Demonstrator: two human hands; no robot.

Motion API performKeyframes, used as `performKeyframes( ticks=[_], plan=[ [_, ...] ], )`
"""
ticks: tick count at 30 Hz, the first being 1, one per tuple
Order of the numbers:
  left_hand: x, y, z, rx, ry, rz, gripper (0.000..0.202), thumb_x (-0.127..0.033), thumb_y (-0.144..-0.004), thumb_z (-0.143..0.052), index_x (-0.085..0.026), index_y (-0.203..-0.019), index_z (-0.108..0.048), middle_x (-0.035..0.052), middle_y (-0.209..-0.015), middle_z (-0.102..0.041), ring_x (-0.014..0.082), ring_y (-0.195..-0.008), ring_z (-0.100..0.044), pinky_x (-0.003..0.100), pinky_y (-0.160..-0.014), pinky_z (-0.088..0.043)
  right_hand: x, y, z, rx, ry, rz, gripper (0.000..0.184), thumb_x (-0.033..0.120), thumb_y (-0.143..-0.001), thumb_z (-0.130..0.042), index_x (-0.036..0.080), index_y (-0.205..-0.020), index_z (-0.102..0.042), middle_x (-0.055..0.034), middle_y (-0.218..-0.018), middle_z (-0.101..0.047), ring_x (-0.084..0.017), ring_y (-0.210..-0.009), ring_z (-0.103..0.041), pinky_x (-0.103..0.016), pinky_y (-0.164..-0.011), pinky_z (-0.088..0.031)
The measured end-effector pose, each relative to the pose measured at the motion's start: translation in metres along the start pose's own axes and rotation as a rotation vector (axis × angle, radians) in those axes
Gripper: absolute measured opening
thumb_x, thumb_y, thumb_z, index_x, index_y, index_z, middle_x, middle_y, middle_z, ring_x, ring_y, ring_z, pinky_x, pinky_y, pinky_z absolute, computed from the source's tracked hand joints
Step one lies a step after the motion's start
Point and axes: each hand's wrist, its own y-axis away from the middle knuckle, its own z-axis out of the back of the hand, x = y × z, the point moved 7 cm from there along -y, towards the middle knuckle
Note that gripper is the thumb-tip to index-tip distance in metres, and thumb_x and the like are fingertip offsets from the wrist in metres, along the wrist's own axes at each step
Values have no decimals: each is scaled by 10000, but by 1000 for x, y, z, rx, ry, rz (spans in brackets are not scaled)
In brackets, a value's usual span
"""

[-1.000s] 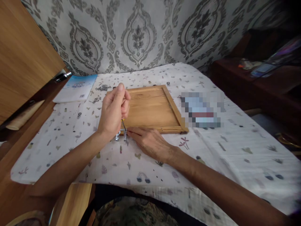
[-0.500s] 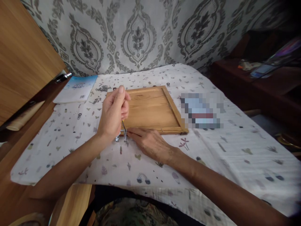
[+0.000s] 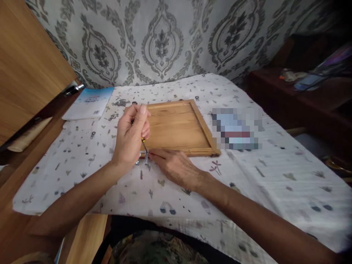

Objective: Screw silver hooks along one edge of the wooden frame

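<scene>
My left hand (image 3: 132, 135) is closed around the handle of a screwdriver (image 3: 145, 145), which shows a bit of yellow below the fist. The shaft slants down to a small shiny metal fitting (image 3: 146, 160) at the near edge of a framed wooden panel (image 3: 176, 126). My right hand (image 3: 176, 167) lies low on the cloth, fingertips pinched by the screwdriver's tip at that fitting. What sits between those fingertips is too small to make out. The panel lies flat, its left part hidden behind my left hand.
A patterned cloth (image 3: 110, 198) covers the table. At the back left lies a blue and white booklet (image 3: 89, 103). A blurred-out, phone-like object (image 3: 235, 128) is right of the panel. Wooden furniture (image 3: 33, 66) borders the left, and a curtain (image 3: 162, 40) hangs behind.
My left hand has tilted and turned slightly on the screwdriver, its thumb sitting a little lower; more of the yellow handle shows. My right hand and the panel stay nearly where they were.
</scene>
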Motion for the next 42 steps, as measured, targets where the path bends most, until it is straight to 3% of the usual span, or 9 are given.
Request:
performKeyframes(
  ticks=[4, 10, 15, 17, 22, 29, 31, 36, 42],
  plan=[
    [6, -5, -2, -7, 28, 49, 434, -572, -850, -668, -205, -689, -501, -88, -505, -264, 61, -406, -214, 216, -381, -201, 0, 0, 0, -21, -9, 3, 313, 15, -908, -532, 156, -1153, -667, -83, -1177, -729, -195, -915, -696, -285, -657, -520],
    [10, -10, -4, 58, 39, 73, 431, -558, -857, -659, -200, -675, -503, -92, -471, -267, 53, -384, -202, 211, -372, -167, 0, 1, 0, -15, -8, 4, 328, 16, -898, -542, 146, -1175, -660, -83, -1196, -728, -206, -894, -704, -295, -625, -520],
    [0, -5, 1, 33, -35, -45, 386, -518, -888, -650, -190, -720, -533, -42, -570, -465, 76, -520, -438, 207, -507, -388, 1, 0, 0, -30, 8, 12, 287, 34, -913, -554, 149, -1150, -666, -81, -1200, -728, -203, -904, -705, -293, -638, -524],
    [-3, -3, 1, 36, -51, -80, 349, -484, -886, -671, -191, -747, -541, -36, -604, -496, 79, -559, -469, 206, -544, -411, 0, 0, -1, -31, 1, 13, 274, 42, -917, -558, 145, -1146, -666, -83, -1193, -729, -204, -898, -705, -298, -642, -528],
    [3, -2, -2, 65, -8, -2, 377, -523, -891, -643, -201, -729, -532, -93, -485, -285, 60, -405, -234, 213, -393, -227, 0, 1, -2, -24, -16, 11, 297, 24, -909, -546, 136, -1159, -661, -91, -1192, -725, -211, -923, -702, -305, -673, -543],
    [6, -11, -5, 97, 34, 31, 419, -550, -861, -664, -201, -683, -519, -93, -470, -271, 54, -376, -227, 215, -371, -184, 0, 0, -1, -10, -13, 6, 332, 9, -903, -534, 145, -1177, -663, -94, -1204, -721, -209, -948, -702, -296, -686, -550],
    [6, -10, -3, 81, 20, 37, 409, -545, -877, -650, -200, -694, -527, -90, -476, -281, 58, -386, -246, 212, -380, -212, 1, 0, -1, -14, -4, 12, 320, 15, -906, -537, 143, -1169, -668, -97, -1194, -725, -209, -940, -704, -298, -683, -551],
    [-5, -2, 4, 10, -39, -52, 366, -507, -904, -638, -197, -735, -543, -29, -605, -500, 90, -561, -485, 213, -546, -431, 0, 1, -1, -26, 0, 9, 298, 32, -915, -549, 140, -1166, -668, -93, -1223, -717, -213, -927, -710, -308, -674, -552],
    [2, 1, 0, 20, 34, 31, 378, -517, -892, -649, -193, -724, -547, -80, -511, -316, 63, -423, -258, 214, -408, -252, 2, 0, 0, -13, 10, 12, 303, 16, -902, -538, 138, -1147, -667, -87, -1209, -725, -202, -910, -705, -295, -668, -537]
  ],
)
